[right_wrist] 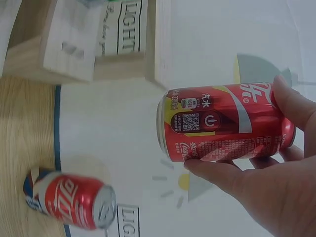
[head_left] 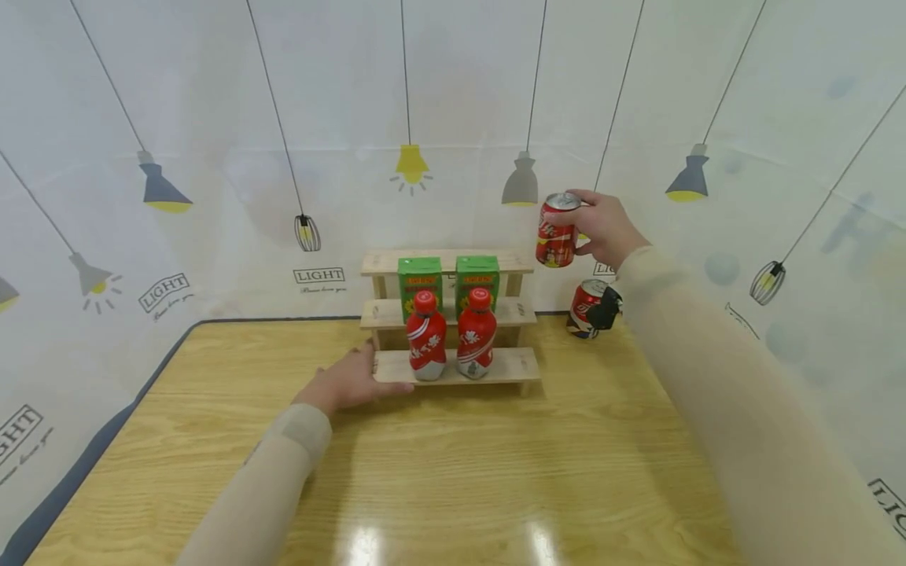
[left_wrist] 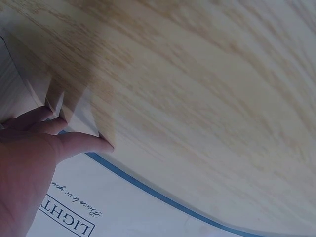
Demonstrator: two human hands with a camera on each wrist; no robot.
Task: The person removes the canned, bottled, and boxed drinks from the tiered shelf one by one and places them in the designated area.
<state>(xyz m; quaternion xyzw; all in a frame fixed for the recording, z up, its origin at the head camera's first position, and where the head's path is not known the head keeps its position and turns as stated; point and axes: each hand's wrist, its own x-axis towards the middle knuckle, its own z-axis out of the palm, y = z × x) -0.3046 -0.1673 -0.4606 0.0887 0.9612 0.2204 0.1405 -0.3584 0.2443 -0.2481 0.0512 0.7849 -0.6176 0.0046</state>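
Note:
My right hand (head_left: pixel 602 224) holds a red Coca-Cola can (head_left: pixel 555 236) up in the air, above and right of a three-step wooden rack (head_left: pixel 513 365). In the right wrist view the thumb and fingers grip the can's top half. My left hand (head_left: pixel 350 381) grips the left end of the rack's lowest step, thumb along its front edge and fingers behind. Two red bottles (head_left: pixel 427 346) with red caps stand on the lowest step. Behind them, two green drink cartons (head_left: pixel 421 279) stand on the middle step.
A second Coca-Cola can (head_left: pixel 583 310), red with a dark lower part, stands on the wooden table (head_left: pixel 453 464) right of the rack, partly hidden by a black object on my right wrist. A white wall cloth (head_left: pixel 467 86) with printed lamps hangs close behind the rack.

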